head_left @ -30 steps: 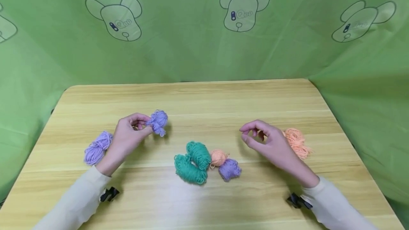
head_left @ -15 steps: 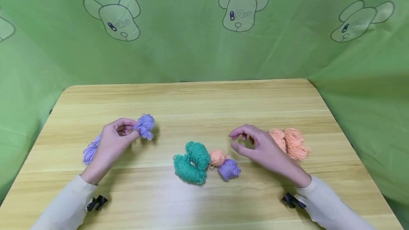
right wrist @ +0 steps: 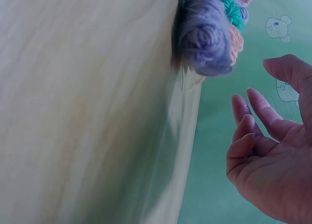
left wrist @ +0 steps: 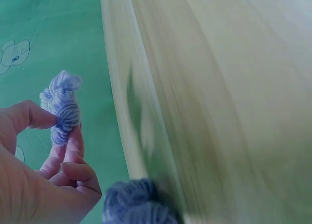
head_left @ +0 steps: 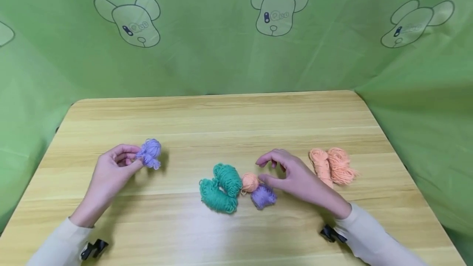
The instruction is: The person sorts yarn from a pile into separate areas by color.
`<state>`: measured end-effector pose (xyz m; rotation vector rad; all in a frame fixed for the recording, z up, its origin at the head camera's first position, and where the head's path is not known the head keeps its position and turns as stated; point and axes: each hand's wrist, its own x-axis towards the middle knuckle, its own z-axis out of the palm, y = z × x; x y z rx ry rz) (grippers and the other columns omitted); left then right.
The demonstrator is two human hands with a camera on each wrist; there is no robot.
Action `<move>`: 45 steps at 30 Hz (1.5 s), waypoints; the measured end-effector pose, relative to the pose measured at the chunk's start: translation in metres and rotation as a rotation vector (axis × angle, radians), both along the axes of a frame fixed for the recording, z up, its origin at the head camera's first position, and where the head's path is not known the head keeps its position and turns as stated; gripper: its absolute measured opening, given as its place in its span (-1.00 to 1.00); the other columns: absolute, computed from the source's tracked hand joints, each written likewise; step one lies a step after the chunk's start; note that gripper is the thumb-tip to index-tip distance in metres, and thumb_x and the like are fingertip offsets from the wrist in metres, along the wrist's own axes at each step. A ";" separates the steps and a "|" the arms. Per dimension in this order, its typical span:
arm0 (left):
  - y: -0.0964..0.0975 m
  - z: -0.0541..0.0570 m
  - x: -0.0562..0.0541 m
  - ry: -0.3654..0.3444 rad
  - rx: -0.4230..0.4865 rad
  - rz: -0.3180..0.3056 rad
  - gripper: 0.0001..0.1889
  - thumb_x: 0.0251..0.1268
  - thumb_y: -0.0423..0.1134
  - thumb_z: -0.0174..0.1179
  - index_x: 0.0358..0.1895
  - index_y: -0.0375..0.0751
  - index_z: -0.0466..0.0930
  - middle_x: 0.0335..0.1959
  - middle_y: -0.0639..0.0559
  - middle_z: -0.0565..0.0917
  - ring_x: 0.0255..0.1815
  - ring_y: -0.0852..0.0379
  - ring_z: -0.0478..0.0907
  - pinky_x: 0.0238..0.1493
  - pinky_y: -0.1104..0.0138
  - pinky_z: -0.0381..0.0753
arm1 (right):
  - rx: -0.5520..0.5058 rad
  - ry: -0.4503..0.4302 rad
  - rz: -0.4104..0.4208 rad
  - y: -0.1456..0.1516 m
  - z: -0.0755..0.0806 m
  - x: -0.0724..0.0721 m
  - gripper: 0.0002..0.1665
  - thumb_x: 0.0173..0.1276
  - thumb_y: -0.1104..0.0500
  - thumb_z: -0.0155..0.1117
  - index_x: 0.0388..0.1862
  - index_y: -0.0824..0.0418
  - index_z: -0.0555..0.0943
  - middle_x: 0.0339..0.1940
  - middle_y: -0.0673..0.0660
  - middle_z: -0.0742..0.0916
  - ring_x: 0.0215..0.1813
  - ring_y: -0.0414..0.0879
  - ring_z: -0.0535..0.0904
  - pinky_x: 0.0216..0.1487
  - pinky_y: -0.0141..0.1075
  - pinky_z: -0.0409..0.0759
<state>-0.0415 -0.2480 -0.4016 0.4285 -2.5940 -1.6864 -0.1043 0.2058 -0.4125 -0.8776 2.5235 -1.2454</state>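
Observation:
My left hand pinches a small purple yarn bundle between thumb and fingertips, raised over the left of the table. In the left wrist view a second purple yarn bundle lies on the wood below; in the head view the hand hides it. My right hand hovers with loosely bent, parted fingers and nothing in them. Its thumb overlaps the edge of a small peach yarn ball and a purple yarn bundle. That purple yarn appears large in the right wrist view, beyond the fingertips.
Two green yarn bundles lie against the peach ball, mid-table. Right of my right hand, two peach yarn skeins lie side by side. A green curtain with printed bear heads hangs behind the wooden table.
My left hand has carried the purple yarn left and toward me. The right hand has shifted left, away from the peach skeins and closer to the middle pile, fingers parting slightly.

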 end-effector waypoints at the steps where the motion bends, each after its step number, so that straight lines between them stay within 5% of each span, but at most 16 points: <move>1: -0.002 0.000 0.002 0.000 0.000 0.007 -0.59 0.36 -0.47 0.39 0.22 -0.51 0.59 -0.14 0.00 0.67 -0.18 0.23 0.57 -0.19 0.48 0.64 | -0.004 0.002 0.009 -0.001 -0.001 0.000 -0.61 0.43 0.08 0.60 0.17 0.10 0.74 0.06 0.03 0.77 0.04 0.07 0.63 0.05 -0.04 0.64; 22: -0.022 0.003 0.026 0.000 -0.135 0.129 -0.62 0.31 -0.44 0.48 0.16 -0.49 0.70 -0.27 0.28 0.72 -0.32 0.26 0.54 -0.37 0.48 0.57 | 0.023 -0.006 0.102 -0.012 -0.012 0.005 -0.52 0.35 0.05 0.68 0.19 0.04 0.71 0.05 -0.16 0.72 0.03 -0.04 0.60 0.06 -0.13 0.61; 30: -0.024 0.009 0.034 -0.035 -0.328 0.170 -0.62 0.29 -0.26 0.52 0.12 -0.34 0.78 -0.09 -0.18 0.82 -0.35 0.26 0.59 -0.45 0.40 0.59 | 0.073 -0.004 0.104 -0.014 -0.011 0.004 -0.53 0.34 0.08 0.68 0.17 0.02 0.71 0.02 -0.16 0.71 0.04 -0.06 0.59 0.05 -0.11 0.60; 37: -0.027 0.007 0.038 -0.061 -0.396 0.187 -0.61 0.24 -0.24 0.52 0.11 -0.31 0.80 -0.30 -0.06 0.75 -0.43 0.16 0.47 -0.56 0.30 0.44 | 0.113 -0.004 0.100 -0.017 -0.009 0.003 -0.53 0.37 0.08 0.64 0.20 0.04 0.70 0.04 -0.14 0.72 0.05 -0.06 0.60 0.07 -0.10 0.61; 45: -0.028 0.000 0.041 -0.025 -0.467 0.163 -0.59 0.21 -0.24 0.58 0.07 -0.39 0.80 -0.17 -0.30 0.76 -0.41 0.04 0.47 -0.56 0.28 0.41 | 0.163 -0.028 0.111 -0.018 -0.008 0.000 -0.54 0.41 0.03 0.62 0.24 0.00 0.70 0.13 -0.10 0.74 0.14 -0.05 0.60 0.12 -0.06 0.58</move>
